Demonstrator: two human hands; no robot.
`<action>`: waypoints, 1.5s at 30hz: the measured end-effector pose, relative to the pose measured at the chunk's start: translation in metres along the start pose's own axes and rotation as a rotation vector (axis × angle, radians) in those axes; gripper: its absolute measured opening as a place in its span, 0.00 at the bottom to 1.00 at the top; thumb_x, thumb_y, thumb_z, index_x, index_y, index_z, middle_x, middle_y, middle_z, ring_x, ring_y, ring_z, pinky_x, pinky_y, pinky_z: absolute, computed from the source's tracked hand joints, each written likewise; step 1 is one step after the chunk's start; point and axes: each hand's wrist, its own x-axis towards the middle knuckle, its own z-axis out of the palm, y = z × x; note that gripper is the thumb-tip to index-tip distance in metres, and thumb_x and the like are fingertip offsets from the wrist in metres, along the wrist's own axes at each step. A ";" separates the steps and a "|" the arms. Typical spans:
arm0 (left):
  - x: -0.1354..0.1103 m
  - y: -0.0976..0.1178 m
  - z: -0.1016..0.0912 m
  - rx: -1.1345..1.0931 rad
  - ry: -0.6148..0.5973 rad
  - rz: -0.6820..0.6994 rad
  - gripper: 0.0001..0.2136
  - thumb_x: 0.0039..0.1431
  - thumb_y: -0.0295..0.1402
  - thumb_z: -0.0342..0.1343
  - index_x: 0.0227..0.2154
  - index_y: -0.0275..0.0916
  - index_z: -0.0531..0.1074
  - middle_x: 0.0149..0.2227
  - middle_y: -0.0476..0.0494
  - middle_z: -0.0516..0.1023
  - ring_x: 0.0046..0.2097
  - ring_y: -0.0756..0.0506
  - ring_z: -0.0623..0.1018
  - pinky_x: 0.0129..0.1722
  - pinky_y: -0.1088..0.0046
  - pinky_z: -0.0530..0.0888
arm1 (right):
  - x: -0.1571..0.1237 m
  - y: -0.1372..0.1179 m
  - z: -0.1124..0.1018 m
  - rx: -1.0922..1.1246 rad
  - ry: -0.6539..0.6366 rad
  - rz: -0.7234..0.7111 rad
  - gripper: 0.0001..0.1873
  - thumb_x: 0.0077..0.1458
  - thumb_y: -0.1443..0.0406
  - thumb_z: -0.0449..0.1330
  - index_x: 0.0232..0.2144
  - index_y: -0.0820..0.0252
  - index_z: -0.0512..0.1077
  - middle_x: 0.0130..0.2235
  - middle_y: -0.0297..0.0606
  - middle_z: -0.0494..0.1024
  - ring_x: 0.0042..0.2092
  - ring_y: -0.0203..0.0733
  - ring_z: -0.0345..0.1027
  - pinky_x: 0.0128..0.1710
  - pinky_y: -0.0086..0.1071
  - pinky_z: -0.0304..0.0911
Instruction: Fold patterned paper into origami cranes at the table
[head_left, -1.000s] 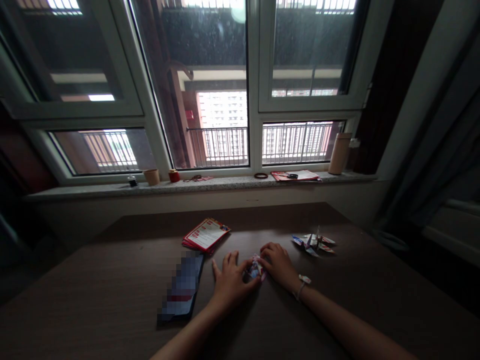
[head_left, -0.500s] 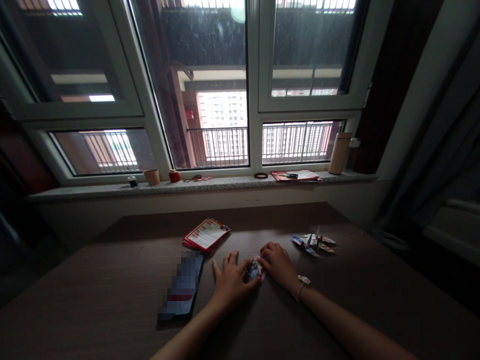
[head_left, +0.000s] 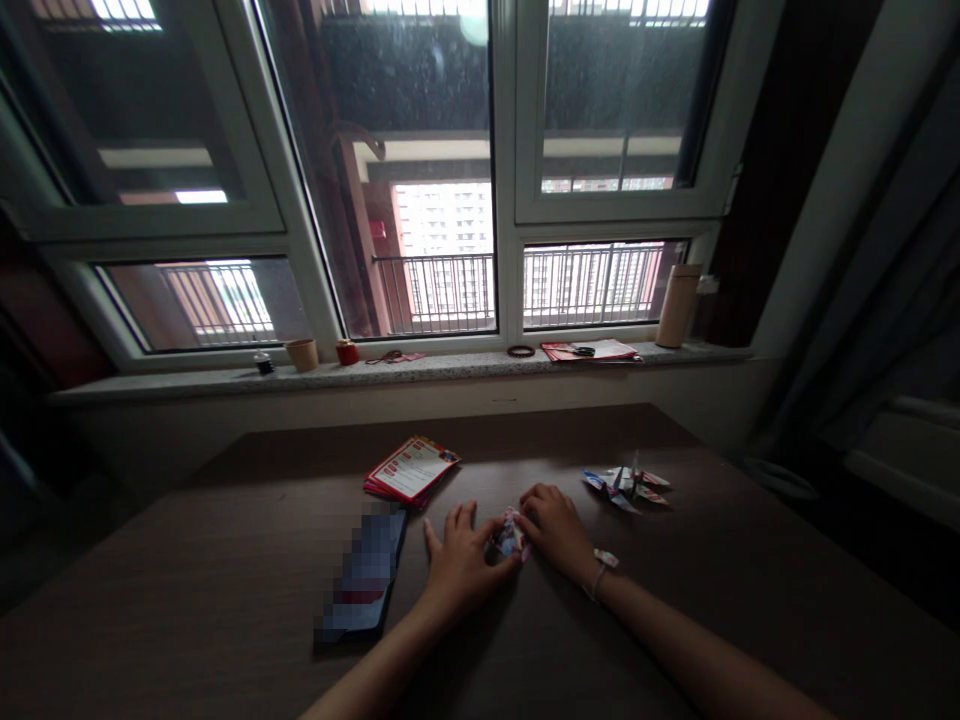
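Observation:
A small piece of folded printed paper [head_left: 511,537] lies on the dark table between my two hands. My left hand [head_left: 463,556] has its thumb and index finger at the paper's left and lower edges, its other fingers spread over the table. From the upper right, my right hand [head_left: 556,528] presses its thumb and bent fingers on the paper's edge; a bracelet circles that wrist. The fingers partly cover the paper, so its exact shape is hidden. Several pointed folded paper figures [head_left: 624,484], like origami cranes, sit beyond my right hand.
A phone [head_left: 367,575], its screen blurred, lies left of my left hand. Behind it is a stack of red-edged printed cards [head_left: 414,472]. On the windowsill [head_left: 450,370] stand a tan cup [head_left: 302,354], a bottle [head_left: 676,305] and scissors [head_left: 583,351] on papers.

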 end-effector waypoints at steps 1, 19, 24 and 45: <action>0.000 0.000 0.000 0.005 0.000 0.000 0.26 0.52 0.57 0.51 0.54 0.61 0.68 0.66 0.41 0.57 0.68 0.33 0.52 0.60 0.34 0.40 | 0.000 0.000 0.000 0.003 0.002 -0.002 0.08 0.59 0.62 0.58 0.31 0.58 0.74 0.43 0.38 0.75 0.49 0.44 0.64 0.51 0.35 0.55; 0.001 0.000 0.003 0.019 0.020 -0.002 0.26 0.52 0.56 0.52 0.55 0.62 0.67 0.66 0.40 0.58 0.68 0.33 0.52 0.60 0.34 0.38 | 0.001 0.002 0.001 -0.033 -0.007 -0.012 0.07 0.60 0.61 0.57 0.34 0.57 0.72 0.42 0.38 0.74 0.48 0.44 0.64 0.50 0.36 0.55; 0.001 0.000 0.004 0.020 0.030 0.008 0.26 0.53 0.56 0.52 0.55 0.62 0.67 0.66 0.40 0.58 0.67 0.33 0.53 0.60 0.34 0.40 | 0.002 0.003 0.002 -0.042 -0.008 -0.005 0.07 0.60 0.61 0.57 0.33 0.58 0.72 0.43 0.38 0.73 0.48 0.44 0.64 0.50 0.36 0.56; 0.001 0.001 0.003 0.019 0.012 -0.009 0.26 0.53 0.56 0.53 0.56 0.61 0.66 0.66 0.42 0.57 0.68 0.32 0.52 0.61 0.35 0.39 | 0.001 0.001 0.002 -0.054 0.005 0.012 0.07 0.61 0.61 0.55 0.35 0.58 0.70 0.42 0.39 0.73 0.47 0.45 0.64 0.49 0.36 0.56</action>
